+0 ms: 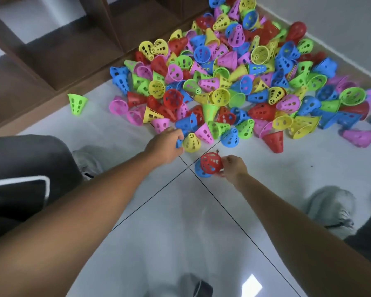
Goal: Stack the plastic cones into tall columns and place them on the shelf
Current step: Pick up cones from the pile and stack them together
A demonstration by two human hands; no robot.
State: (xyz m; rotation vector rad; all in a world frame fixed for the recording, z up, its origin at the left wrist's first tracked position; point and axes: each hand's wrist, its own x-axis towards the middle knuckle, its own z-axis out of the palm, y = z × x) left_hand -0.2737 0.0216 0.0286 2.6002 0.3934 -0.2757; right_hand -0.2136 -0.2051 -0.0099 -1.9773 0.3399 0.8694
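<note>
Here, left hand (163, 146): pinched a blue cone (179, 143) at the pile's (234, 78) edge.
Right hand (234, 168): gripped a red cone (211, 162) nested on a blue one.

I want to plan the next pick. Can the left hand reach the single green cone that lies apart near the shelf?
Probably yes. The green cone lies alone on bare floor beside the shelf, nothing blocking it. But the left hand already grips a blue cone, so it is occupied.
</note>
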